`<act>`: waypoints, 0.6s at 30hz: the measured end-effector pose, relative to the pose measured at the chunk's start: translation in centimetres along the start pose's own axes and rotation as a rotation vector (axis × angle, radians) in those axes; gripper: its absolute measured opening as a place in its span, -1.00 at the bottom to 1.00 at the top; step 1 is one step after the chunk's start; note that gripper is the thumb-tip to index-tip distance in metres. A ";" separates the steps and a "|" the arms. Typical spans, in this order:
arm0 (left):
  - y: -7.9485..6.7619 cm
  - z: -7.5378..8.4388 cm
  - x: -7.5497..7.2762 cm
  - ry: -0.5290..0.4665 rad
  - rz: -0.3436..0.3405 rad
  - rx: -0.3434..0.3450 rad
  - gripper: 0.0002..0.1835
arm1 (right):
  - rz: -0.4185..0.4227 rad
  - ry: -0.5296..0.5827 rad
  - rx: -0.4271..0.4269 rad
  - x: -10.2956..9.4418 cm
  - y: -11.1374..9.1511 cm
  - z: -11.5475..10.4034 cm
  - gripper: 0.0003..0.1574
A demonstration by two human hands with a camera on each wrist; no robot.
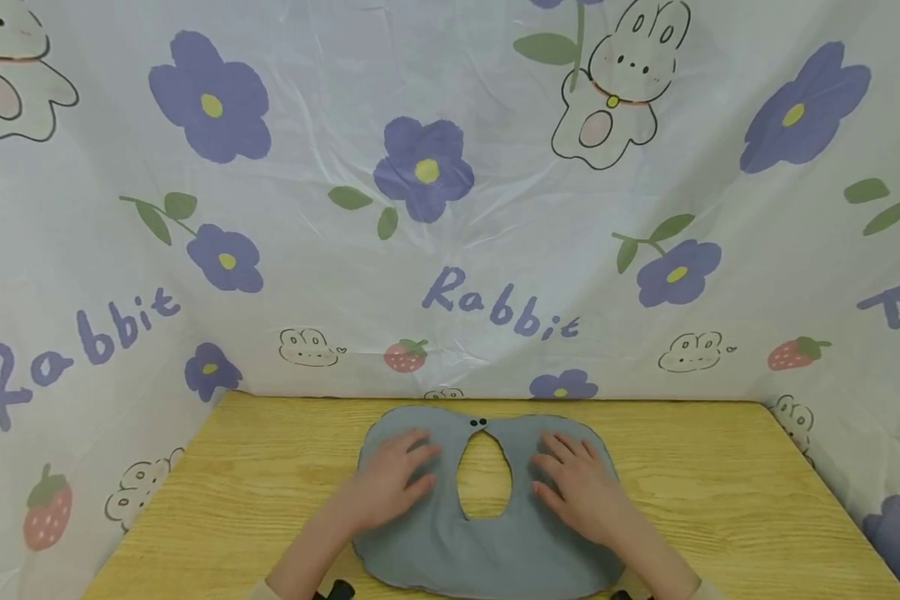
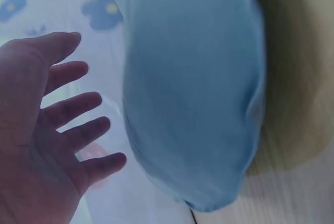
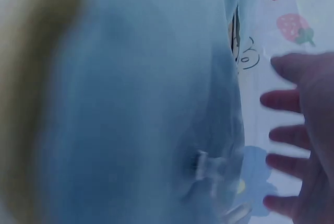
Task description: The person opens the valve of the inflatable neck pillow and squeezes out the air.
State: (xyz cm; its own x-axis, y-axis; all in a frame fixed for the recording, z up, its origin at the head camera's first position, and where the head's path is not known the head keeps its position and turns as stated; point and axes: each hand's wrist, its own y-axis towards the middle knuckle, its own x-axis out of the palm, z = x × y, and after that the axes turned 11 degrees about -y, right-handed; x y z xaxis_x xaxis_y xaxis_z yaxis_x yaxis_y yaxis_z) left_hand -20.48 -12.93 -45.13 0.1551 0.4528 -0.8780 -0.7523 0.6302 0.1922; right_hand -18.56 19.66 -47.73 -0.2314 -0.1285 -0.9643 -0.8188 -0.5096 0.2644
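A grey-blue neck pillow [image 1: 487,554] lies on the wooden table in the head view, its two rounded ends meeting at the far side around an oval opening. Two small black dots, perhaps buttons or cord ends, sit where the ends meet. Over the pillow's left half is my left hand [image 1: 397,473], fingers spread and relaxed. My right hand [image 1: 576,482] is over the right half, fingers likewise apart. Both wrist views show space between the hands and the plump pillow [image 2: 193,88]. Neither hand holds anything.
The wooden table [image 1: 720,492] extends to both sides of the pillow. White sheeting [image 1: 345,275] printed with flowers and rabbits stands behind the table and along both sides. A small pale shiny piece [image 3: 201,165] shows on the pillow, too blurred to identify.
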 end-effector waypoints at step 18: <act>3.3 -2.7 1.1 0.117 -0.001 -0.215 -0.44 | -0.121 -0.095 0.156 2.4 3.0 0.9 -0.40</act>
State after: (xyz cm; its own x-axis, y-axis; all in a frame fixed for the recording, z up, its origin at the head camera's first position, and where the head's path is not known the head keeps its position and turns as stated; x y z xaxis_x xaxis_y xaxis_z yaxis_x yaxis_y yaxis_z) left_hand -24.52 -12.05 -46.65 0.0902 0.3678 -0.9255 -0.8730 0.4764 0.1043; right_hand -22.01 18.58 -49.29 -0.1686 0.0105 -0.9856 -0.9133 -0.3778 0.1522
